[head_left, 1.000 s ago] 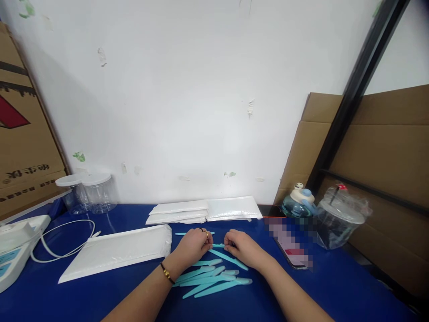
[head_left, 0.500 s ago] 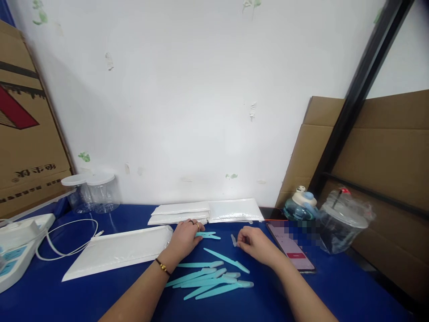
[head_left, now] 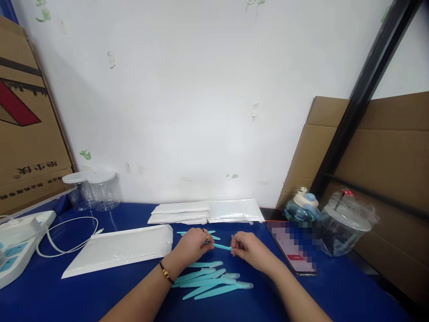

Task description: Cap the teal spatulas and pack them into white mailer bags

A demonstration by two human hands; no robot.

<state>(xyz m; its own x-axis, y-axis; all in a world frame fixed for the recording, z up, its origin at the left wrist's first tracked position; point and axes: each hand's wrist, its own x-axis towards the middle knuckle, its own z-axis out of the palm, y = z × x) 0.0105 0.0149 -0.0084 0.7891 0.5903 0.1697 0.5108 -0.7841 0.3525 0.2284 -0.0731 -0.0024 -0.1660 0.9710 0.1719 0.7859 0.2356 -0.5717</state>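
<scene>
The blue tabletop (head_left: 301,295) carries a white padded mailer (head_left: 120,248) at the left and a loose pile of teal sticks (head_left: 211,281) near the wrists; above that pile both hands have come back together. Half a second ago they were apart, the right holding a small pale cap; now the left hand (head_left: 192,246) pinches one end of a single teal stick (head_left: 221,246) and the right hand (head_left: 246,248) closes on its other end; the cap appears to be going on.
</scene>
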